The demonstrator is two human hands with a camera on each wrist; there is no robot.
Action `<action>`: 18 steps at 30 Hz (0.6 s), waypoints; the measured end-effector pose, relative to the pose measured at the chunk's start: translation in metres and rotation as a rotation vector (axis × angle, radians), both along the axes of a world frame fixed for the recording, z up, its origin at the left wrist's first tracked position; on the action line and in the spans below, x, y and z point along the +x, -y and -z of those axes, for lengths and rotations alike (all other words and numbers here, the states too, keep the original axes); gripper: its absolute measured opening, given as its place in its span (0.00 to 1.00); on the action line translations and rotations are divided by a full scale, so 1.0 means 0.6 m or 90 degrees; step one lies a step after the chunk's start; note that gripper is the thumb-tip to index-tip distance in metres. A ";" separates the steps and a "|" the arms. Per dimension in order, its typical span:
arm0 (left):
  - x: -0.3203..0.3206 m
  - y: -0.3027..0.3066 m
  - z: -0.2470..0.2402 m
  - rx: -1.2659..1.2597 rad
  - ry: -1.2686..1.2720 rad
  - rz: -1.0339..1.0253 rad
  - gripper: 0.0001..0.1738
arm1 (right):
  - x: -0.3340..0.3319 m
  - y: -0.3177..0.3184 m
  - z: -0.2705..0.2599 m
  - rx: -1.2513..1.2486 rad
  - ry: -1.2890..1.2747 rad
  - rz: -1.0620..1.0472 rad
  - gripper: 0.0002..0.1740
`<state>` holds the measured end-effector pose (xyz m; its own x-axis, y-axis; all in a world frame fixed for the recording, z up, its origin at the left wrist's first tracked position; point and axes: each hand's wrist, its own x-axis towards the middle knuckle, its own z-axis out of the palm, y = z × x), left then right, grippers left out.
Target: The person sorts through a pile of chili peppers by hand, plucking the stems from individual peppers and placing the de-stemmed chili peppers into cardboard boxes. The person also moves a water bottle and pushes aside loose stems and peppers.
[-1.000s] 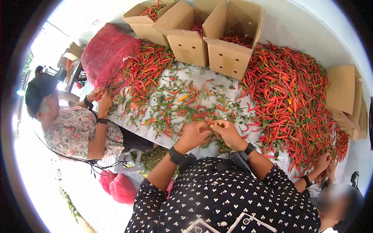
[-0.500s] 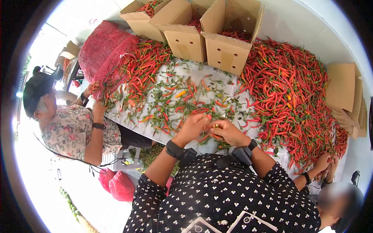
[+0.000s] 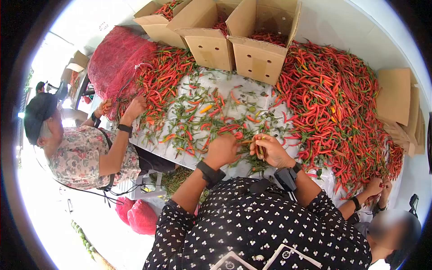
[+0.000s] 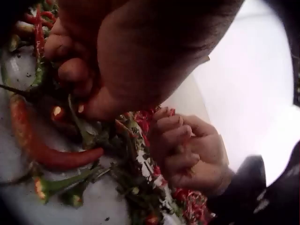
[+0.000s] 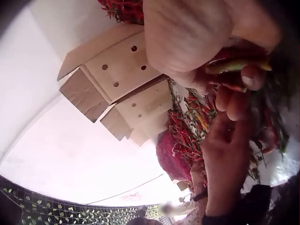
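In the head view my left hand [image 3: 222, 150] has its fingers curled close beside my right hand [image 3: 270, 150], above the littered sheet. The right hand grips a few chilies [image 5: 236, 66], one of them yellow-green, in the right wrist view. There the left fingertips meet at the end of a chili by the right thumb. The left wrist view has the left hand [image 4: 140, 56] curled over chilies and green stems; what lies inside its fingers is mostly hidden. A curved red chili [image 4: 56, 157] lies on the sheet below it.
Scattered chilies and stems cover the white sheet [image 3: 189, 85]. A large chili heap [image 3: 328, 108] lies right, cardboard boxes [image 3: 258, 58] stand behind, and a red net sack [image 3: 119, 60] is back left. One person [image 3: 85, 153] works at left, another [image 3: 393, 234] at right.
My hands have shifted slightly and stand a little farther apart, with the right hand turned so its held chilies show. The left person's nearer hand has risen away from the other.
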<state>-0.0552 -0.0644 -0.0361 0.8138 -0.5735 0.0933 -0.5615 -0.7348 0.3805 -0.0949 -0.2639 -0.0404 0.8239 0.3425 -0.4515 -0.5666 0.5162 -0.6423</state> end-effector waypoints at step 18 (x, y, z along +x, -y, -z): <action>-0.028 -0.033 -0.034 0.049 -0.104 0.105 0.11 | -0.002 0.000 0.007 -0.006 0.022 0.026 0.04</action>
